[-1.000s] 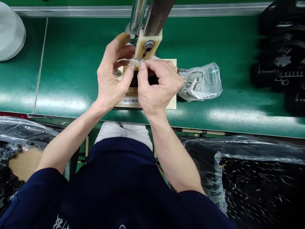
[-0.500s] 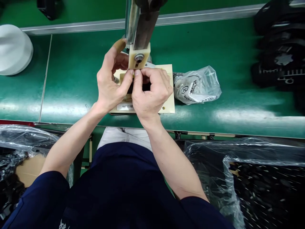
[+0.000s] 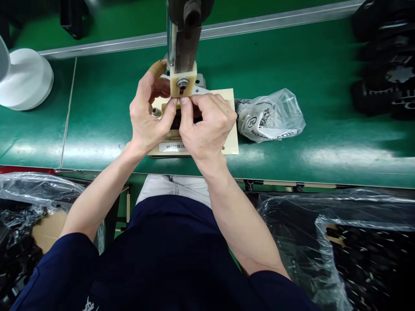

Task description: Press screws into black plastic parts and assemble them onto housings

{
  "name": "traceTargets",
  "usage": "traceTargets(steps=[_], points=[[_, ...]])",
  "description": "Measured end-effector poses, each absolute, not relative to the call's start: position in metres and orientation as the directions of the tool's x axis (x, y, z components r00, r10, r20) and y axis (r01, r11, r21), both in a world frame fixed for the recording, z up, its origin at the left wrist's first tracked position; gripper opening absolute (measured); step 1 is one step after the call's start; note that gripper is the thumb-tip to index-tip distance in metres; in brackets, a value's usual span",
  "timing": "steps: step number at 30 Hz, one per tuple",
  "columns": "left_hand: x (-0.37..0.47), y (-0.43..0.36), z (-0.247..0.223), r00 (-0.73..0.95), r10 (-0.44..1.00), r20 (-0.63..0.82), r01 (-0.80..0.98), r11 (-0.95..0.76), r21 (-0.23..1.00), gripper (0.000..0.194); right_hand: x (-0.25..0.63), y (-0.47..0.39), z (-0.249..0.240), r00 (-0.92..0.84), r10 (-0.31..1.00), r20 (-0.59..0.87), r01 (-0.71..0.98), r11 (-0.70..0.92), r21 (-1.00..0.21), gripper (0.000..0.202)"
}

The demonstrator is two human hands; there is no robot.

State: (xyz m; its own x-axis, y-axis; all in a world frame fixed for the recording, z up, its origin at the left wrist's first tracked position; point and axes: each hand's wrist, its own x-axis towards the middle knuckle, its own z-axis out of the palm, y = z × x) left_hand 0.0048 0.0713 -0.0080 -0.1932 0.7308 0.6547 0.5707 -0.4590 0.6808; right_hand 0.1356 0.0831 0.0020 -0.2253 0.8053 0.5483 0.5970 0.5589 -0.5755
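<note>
Cream block (image 3: 175,90): foot of dark metal bar (image 3: 187,47); bolt (image 3: 183,83) and washer on its near face.
Axis: block taller than wide; long axis roughly in line with the bar, near upright, foot down toward the fingertips.
Block vs fingers: block just above both thumb tips and between the two hands; contact at its lower edge can't be told.
Nearer hand: about equal; left hand (image 3: 145,112) on the block's left, right hand (image 3: 209,125) below and to the right.
Left fingers: thumb and index wide apart; index, in a tan cover (image 3: 158,68), reaches up beside the bar; the others curl toward the block's left side, tips hidden. Hold can't be told.
Right fingers: thumb and index tips close together under the block; anything small between them is hidden. Pinch can't be confirmed.
Thumbs: tips nearly side by side, left one slightly apart from right.
Black piece (image 3: 176,122): below the fingertips, in the fixture, partly covered by the right hand.
Cream base plate (image 3: 232,144): flat on green desk (image 3: 324,103), under the hands; white label (image 3: 170,147) along its near edge.
Metal knob (image 3: 156,112): on the plate, just left of the left thumb.
Clear bag (image 3: 275,114): on desk, right beside the plate.
</note>
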Motion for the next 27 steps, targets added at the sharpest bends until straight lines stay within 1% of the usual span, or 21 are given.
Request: traceTargets(steps=[2, 5, 8, 14, 17, 20, 22, 23, 24, 25, 26, 27], points=[[0.0, 0.073, -0.006, -0.142, 0.743, 0.654, 0.607, -0.457, 0.65, 0.066, 0.135, 0.084, 0.0, -0.226, 0.802, 0.553, 0.582, 0.566, -0.583, 0.033], [-0.007, 0.072, -0.002, -0.086, 0.785, 0.614, 0.657, -0.418, 0.628, 0.067, 0.135, 0.086, -0.001, -0.227, 0.8, 0.555, 0.584, 0.568, -0.581, 0.033], [-0.01, 0.071, 0.004, -0.06, 0.816, 0.575, 0.679, -0.389, 0.623, 0.067, 0.135, 0.085, -0.001, -0.229, 0.802, 0.552, 0.592, 0.565, -0.575, 0.033], [-0.014, 0.07, 0.011, -0.012, 0.821, 0.571, 0.708, -0.396, 0.584, 0.067, 0.133, 0.088, -0.004, -0.248, 0.799, 0.547, 0.561, 0.579, -0.592, 0.032], [-0.013, 0.068, 0.016, 0.006, 0.819, 0.573, 0.732, -0.395, 0.556, 0.069, 0.134, 0.088, 0.001, -0.243, 0.788, 0.566, 0.539, 0.595, -0.597, 0.027], [-0.011, 0.066, 0.022, 0.019, 0.796, 0.605, 0.749, -0.412, 0.519, 0.064, 0.149, 0.072, 0.011, -0.19, 0.756, 0.626, 0.483, 0.627, -0.611, 0.018], [-0.009, 0.064, 0.024, 0.036, 0.777, 0.629, 0.744, -0.441, 0.502, 0.059, 0.167, 0.048, 0.012, -0.171, 0.768, 0.618, 0.404, 0.626, -0.666, 0.014], [-0.008, 0.064, 0.025, 0.043, 0.77, 0.637, 0.739, -0.454, 0.498, 0.057, 0.179, 0.032, 0.008, -0.198, 0.804, 0.56, 0.341, 0.592, -0.73, 0.015], [-0.008, 0.064, 0.025, 0.048, 0.765, 0.642, 0.732, -0.465, 0.498, 0.056, 0.191, 0.015, 0.002, -0.275, 0.857, 0.436, 0.258, 0.503, -0.825, 0.017], [-0.008, 0.064, 0.024, 0.05, 0.761, 0.647, 0.726, -0.473, 0.5, 0.056, 0.202, -0.003, -0.007, -0.429, 0.878, 0.213, 0.166, 0.308, -0.937, 0.016], [-0.008, 0.065, 0.023, 0.048, 0.758, 0.65, 0.72, -0.477, 0.503, 0.057, 0.213, -0.019, -0.019, -0.572, 0.818, -0.064, 0.125, 0.01, -0.992, 0.016], [-0.008, 0.065, 0.022, 0.044, 0.755, 0.655, 0.718, -0.479, 0.504, 0.059, 0.222, -0.033, -0.033, -0.675, 0.655, -0.339, 0.158, -0.321, -0.934, 0.02]])
